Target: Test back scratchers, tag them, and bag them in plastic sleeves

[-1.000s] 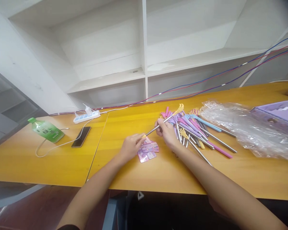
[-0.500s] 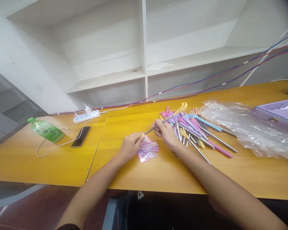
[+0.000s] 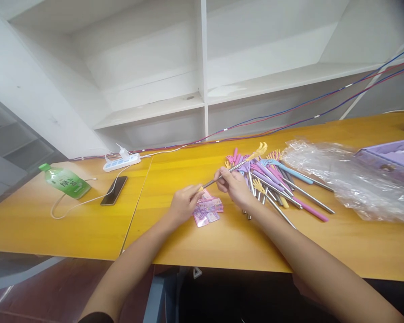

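A yellow back scratcher (image 3: 234,167) with a metal rod is held up between my two hands, its hand-shaped end pointing to the upper right. My left hand (image 3: 185,204) is closed round the yellow handle end. The fingers of my right hand (image 3: 233,184) pinch the metal rod nearer its middle. Under and beside my left hand lie several pink and purple cards (image 3: 207,208), partly covered by it. Behind and right of my right hand is a pile of back scratchers (image 3: 272,179) in pink, purple, blue, yellow and grey.
Clear plastic wrapping (image 3: 343,179) lies right of the pile, beside a purple box (image 3: 390,154). On the left are a green bottle (image 3: 67,181), a phone (image 3: 113,191) and a white power strip (image 3: 121,162) with cables. White shelves (image 3: 151,107) stand behind the wooden table (image 3: 175,242).
The view has shifted very slightly. Both hands keep their hold on the yellow back scratcher, with almost no movement.
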The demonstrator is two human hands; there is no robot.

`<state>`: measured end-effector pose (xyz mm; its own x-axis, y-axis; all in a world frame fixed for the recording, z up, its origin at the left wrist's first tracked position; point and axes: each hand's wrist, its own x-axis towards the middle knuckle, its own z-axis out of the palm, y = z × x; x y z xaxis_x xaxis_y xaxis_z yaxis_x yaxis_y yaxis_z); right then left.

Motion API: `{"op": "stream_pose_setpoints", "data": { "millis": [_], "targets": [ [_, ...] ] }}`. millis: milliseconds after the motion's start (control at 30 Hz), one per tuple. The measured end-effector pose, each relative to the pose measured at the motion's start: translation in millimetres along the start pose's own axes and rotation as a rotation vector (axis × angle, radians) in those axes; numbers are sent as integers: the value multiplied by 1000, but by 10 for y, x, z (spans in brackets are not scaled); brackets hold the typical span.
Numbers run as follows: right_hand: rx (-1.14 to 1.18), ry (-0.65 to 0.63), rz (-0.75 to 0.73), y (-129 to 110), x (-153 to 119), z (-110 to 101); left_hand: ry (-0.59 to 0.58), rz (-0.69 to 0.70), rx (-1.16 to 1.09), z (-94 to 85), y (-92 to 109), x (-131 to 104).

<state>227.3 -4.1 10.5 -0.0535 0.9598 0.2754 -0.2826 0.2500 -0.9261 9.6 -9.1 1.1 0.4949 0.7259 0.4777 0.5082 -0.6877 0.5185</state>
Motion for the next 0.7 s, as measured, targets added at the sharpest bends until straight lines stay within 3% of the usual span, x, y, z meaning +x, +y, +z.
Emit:
{"op": "stream_pose_setpoints", "data": {
  "millis": [233, 533, 600, 700],
  "targets": [
    [99, -51, 21, 76, 5, -21, 50, 68, 66, 7, -39, -9],
    [101, -71, 100, 56, 30, -60, 39, 43, 75, -15, -43, 12],
    [107, -33, 118, 27, 80, -132, 39, 22, 68, -51, -51, 39],
    [221, 122, 73, -19, 185, -300, 93, 5, 56, -103, -93, 78]
  ]
}}
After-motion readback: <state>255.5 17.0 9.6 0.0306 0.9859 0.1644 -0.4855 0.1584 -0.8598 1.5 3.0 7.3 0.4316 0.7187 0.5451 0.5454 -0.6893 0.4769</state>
